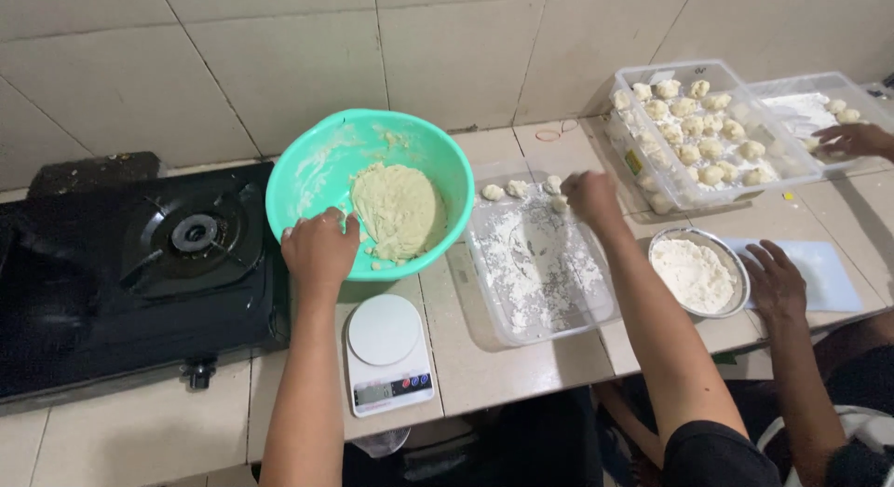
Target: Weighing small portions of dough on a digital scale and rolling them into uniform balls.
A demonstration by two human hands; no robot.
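Left hand (319, 248) is curled over the near rim of the green bowl (307, 184), fingers bent in toward the dough (399, 210) piled inside; can't tell if they're actually pinching any. Right hand (590, 195) is stretched out over the far edge of the floured tray (596, 310), fingers closed up narrow right beside a dough ball (559, 204), touching it or just about. Three more balls (517, 188) line that same far edge.

Space is tight. The bowl sits between the stove (112, 273) on the left and the tray on the right, nearly touching both, and overhangs the scale (386, 352), which sits at the bench (503, 366) front edge. Most of the tray's middle and near side is just loose flour, so there's room there. Right of it a metal flour bowl (698, 275) sits near the front edge, with another person's hand (775, 282) resting beside it. Behind that, a clear tub full of balls (694, 124) is up against the wall, and a second tub (801, 110) has another hand (852, 140) reaching in.
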